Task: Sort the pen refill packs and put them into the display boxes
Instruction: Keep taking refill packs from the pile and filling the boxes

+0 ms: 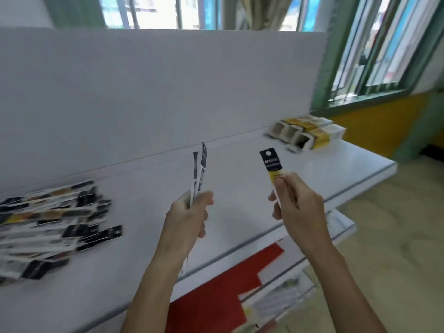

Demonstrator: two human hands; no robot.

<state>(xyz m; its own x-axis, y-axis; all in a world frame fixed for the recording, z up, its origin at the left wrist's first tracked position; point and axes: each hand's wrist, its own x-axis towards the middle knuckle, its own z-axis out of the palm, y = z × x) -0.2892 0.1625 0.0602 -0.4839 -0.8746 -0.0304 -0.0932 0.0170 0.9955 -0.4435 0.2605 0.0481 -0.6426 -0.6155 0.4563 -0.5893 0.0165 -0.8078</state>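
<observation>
Your left hand grips two slim black-and-white pen refill packs upright above the white shelf, its fingers curled tight round their lower ends. Your right hand pinches a single black-and-yellow refill pack by its lower half, black header end up. A loose pile of black, white and yellow refill packs lies on the shelf at your left. The white-and-yellow cardboard display boxes lie at the shelf's far right end, well apart from both hands.

Two white refill packs, one yellow pack, one pile, several display boxes
</observation>
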